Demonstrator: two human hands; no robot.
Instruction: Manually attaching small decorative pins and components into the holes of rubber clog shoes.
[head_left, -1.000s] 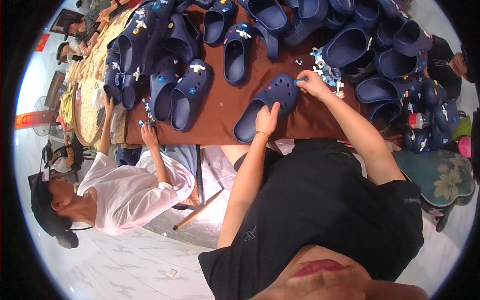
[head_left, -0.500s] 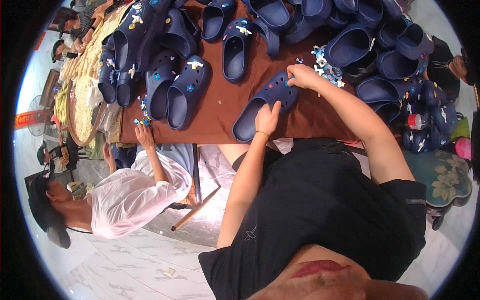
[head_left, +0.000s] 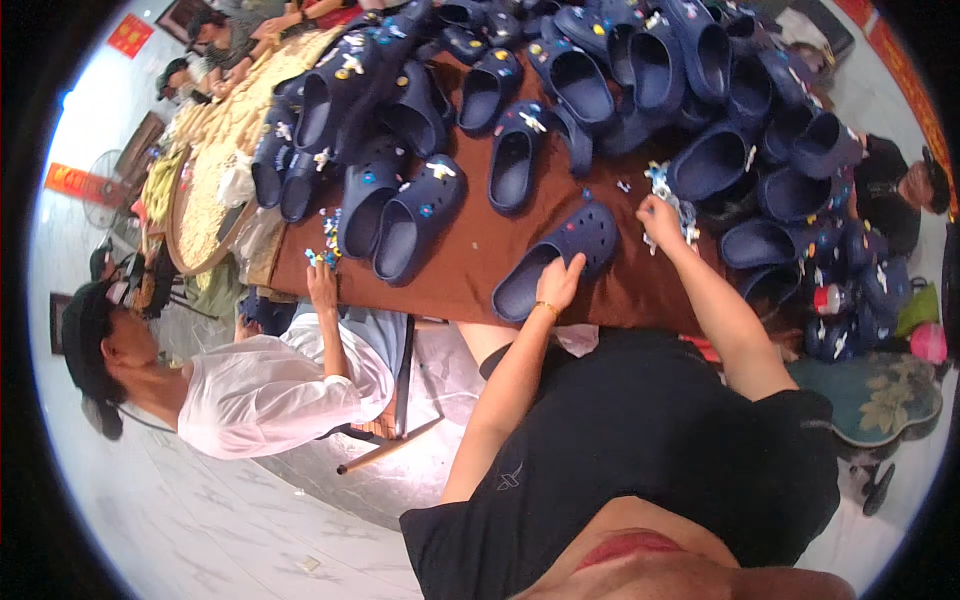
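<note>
A navy blue clog (head_left: 585,238) with holes in its upper lies near the table's front edge, its heel toward me. My left hand (head_left: 560,283) grips its side, thumb along the upper. A small red charm sits on that upper. To the right, my right hand (head_left: 660,222) is at a heap of small white and blue shoe charms (head_left: 686,216), its fingers bent together. Whatever may be between those fingertips is hidden. One loose charm (head_left: 624,186) lies on the brown cloth between the clog and the heap.
Many navy clogs (head_left: 655,70) crowd the back and right of the brown-covered table (head_left: 450,290). At left, a co-worker's hand (head_left: 322,285) touches another small charm heap (head_left: 328,240). A bottle with a red label (head_left: 827,299) lies among clogs at right.
My right hand has left the clog's toe and moved right to the charm heap. My left hand still holds the clog. The whole view has shifted, with more of the table's far side showing.
</note>
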